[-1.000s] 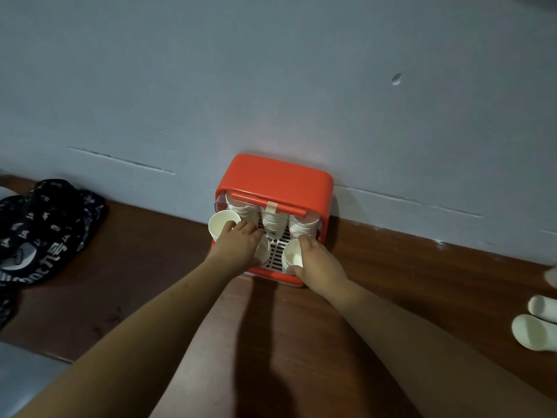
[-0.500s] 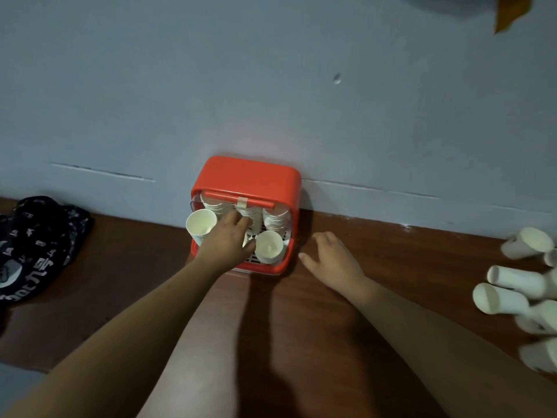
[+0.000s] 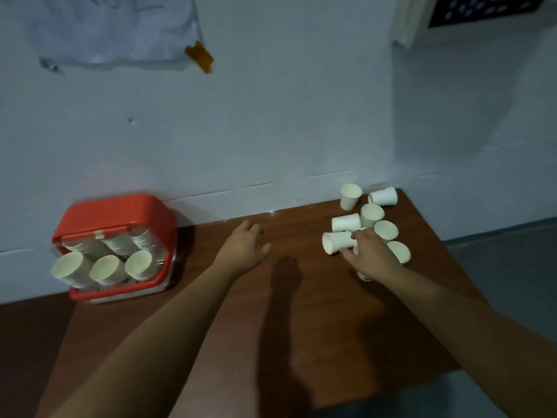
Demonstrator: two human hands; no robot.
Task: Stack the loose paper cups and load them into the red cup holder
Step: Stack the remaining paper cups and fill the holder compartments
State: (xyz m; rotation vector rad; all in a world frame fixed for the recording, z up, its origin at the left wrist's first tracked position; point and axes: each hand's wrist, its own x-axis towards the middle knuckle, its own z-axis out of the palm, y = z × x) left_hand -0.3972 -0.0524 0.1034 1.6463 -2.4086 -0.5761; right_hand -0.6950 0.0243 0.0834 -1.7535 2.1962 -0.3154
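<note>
Paper cups (image 3: 345, 223) at right hand (image 3: 372, 256)

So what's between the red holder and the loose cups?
Just the left hand, open over bare table, as the head view shows. The right hand pinches a cup at the pile.

A brown wooden table (image 3: 331, 333) stood pushed against a pale blue-grey wall (image 3: 271, 131), which bore a small dent (image 3: 131, 121). High on the wall at the left hung a crumpled white sheet (image 3: 114, 25), with a scrap of orange tape (image 3: 200, 55) at its lower right corner. At the upper right sat a dark panel (image 3: 482, 9) beside a white strip (image 3: 407, 22), and grey floor (image 3: 506, 257) showed past the table's right edge.
</note>
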